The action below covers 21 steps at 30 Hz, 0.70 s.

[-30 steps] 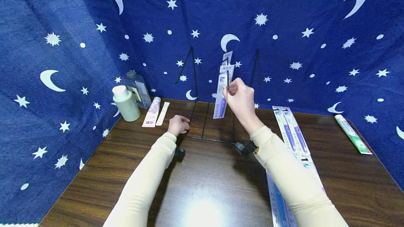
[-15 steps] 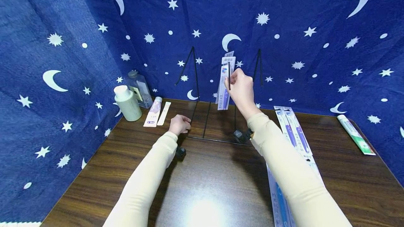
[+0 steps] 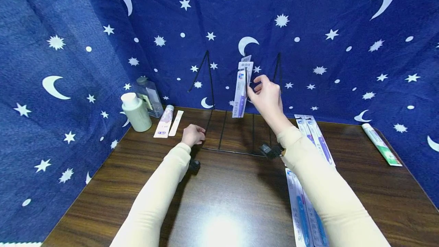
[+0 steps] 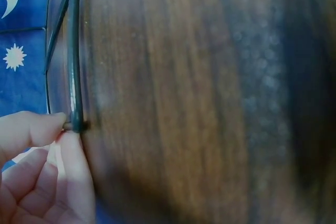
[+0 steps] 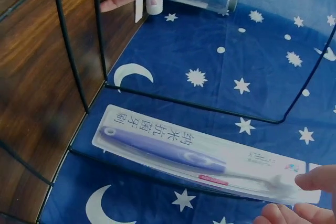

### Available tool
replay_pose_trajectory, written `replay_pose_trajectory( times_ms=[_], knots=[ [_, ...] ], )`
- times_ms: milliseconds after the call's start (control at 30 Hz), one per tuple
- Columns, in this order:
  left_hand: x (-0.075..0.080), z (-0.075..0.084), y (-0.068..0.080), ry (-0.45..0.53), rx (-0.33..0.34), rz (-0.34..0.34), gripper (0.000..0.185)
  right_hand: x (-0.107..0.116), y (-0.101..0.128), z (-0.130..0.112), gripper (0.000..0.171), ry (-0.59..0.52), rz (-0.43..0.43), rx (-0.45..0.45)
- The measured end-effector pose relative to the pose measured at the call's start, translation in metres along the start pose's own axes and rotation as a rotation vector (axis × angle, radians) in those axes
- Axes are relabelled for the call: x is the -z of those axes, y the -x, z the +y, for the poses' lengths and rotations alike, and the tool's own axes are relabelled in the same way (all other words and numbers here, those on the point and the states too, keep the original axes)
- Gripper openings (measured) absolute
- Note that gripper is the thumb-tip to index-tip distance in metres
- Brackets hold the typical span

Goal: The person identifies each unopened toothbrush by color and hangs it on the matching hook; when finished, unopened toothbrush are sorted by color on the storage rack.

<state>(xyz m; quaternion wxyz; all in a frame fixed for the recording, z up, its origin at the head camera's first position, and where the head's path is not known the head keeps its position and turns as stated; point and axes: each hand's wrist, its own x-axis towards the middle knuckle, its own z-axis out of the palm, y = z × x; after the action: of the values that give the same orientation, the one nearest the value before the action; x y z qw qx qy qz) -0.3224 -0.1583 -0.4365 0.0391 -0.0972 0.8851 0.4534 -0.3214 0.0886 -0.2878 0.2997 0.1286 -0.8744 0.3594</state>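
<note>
Left hand (image 3: 193, 135) pinches black metal wire rack (image 4: 74, 66) at base corner, on brown wood-grain counter (image 3: 219, 186). Flat white-and-purple toothbrush package (image 3: 239, 94) hangs, slightly tilted, from the rack's prong before star-patterned blue cloth (image 3: 226, 18). Right hand (image 3: 269, 96) just beside it, thumb and fingertips apart; contact unclear.

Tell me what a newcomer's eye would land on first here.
Probably the dark blue moon-and-star cloth spanning the background. Next, a packaged purple toothbrush hanging near the middle of the black wire rack, the right hand close beside it. Then the left hand, pinching the rack low at its left side.
</note>
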Motion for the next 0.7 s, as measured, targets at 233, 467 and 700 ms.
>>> replay_pose_trajectory(
  times_ms=[233, 467, 700],
  knots=[
    [0.001, -0.002, 0.001, -0.016, -0.009, 0.016, 0.03, 0.015, 0.022, 0.013, 0.017, 0.031, -0.023, 0.071],
    [0.001, -0.002, 0.002, -0.005, -0.001, 0.011, 0.032, 0.027, 0.039, 0.047, 0.016, 0.115, -0.004, 0.073],
    [0.0, 0.002, 0.002, -0.013, 0.009, -0.003, 0.033, 0.048, 0.055, 0.095, 0.018, 0.204, -0.046, 0.039]
  ],
)
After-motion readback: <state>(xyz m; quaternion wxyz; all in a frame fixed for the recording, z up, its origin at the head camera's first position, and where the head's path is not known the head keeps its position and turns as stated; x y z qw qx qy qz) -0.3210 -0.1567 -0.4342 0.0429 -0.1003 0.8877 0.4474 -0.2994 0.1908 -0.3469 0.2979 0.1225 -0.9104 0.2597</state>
